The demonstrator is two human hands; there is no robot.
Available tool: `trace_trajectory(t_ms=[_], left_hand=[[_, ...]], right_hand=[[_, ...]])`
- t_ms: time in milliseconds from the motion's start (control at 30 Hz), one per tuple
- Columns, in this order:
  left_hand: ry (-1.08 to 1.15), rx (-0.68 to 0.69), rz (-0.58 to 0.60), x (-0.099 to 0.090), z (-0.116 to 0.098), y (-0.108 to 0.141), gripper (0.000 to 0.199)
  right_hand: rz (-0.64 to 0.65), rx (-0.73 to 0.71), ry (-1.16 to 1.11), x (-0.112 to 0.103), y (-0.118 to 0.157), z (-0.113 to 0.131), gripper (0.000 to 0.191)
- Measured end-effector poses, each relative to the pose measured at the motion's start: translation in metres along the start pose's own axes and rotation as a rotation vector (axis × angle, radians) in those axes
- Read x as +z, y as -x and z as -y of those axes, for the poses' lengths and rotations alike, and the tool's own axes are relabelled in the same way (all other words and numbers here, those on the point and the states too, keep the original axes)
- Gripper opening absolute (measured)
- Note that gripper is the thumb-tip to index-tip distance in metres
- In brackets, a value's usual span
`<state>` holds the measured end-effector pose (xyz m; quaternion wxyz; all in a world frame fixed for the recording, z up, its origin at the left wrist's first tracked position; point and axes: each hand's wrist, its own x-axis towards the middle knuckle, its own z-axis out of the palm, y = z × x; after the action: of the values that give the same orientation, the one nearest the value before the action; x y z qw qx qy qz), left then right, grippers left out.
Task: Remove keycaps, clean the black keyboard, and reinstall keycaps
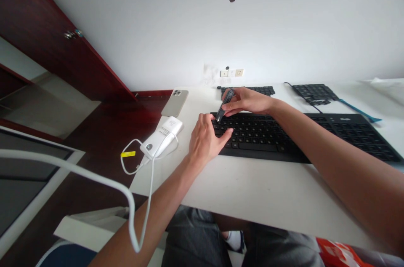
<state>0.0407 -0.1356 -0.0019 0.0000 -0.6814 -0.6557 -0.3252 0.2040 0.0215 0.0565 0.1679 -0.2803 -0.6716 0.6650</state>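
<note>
A black full-size keyboard [259, 147] lies across the white table in front of me. My left hand [206, 140] rests on its left end, thumb stretched over the keys and apart from the bent fingers near the rear corner. My right hand [241, 100] is closed around a slim dark-grey tool [225, 105] with a small shiny metal tip. The tool slants down, its tip at the upper-left keys, close to my left fingers. Whether the tip touches a key, I cannot tell.
Behind the keyboard lie dark keycap groups [265, 90], more black keys [315, 93] and a blue strip-like tool [361, 111]. A phone [175, 102] and a white power bank [162, 136] with a looping white cable [151, 187] sit at the table's left edge.
</note>
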Motion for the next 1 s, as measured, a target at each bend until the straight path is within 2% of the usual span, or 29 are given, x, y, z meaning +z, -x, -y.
trace_trajectory(t_ms=[233,500,633,700,800,1000], left_hand=[[0.010,-0.021,-0.008,0.000,-0.001,0.000,0.047],[0.030,-0.047,-0.033,0.001,-0.002,0.000,0.047],[0.049,-0.052,-0.044,0.004,0.000,0.000,0.047],[0.049,-0.051,-0.047,0.004,0.001,0.000,0.046],[0.044,-0.052,-0.050,0.004,0.001,0.000,0.046],[0.056,-0.055,-0.061,0.006,0.001,0.000,0.046]], right_hand=[[-0.024,-0.050,0.119,0.009,0.001,0.008,0.033],[-0.056,-0.102,0.463,0.028,0.005,0.023,0.022],[-0.161,-0.054,0.566,0.039,0.005,0.026,0.016],[-0.216,-0.103,0.658,0.044,0.005,0.028,0.014],[-0.248,-0.197,0.758,0.047,0.006,0.031,0.011],[-0.293,-0.153,0.791,0.048,0.005,0.032,0.009]])
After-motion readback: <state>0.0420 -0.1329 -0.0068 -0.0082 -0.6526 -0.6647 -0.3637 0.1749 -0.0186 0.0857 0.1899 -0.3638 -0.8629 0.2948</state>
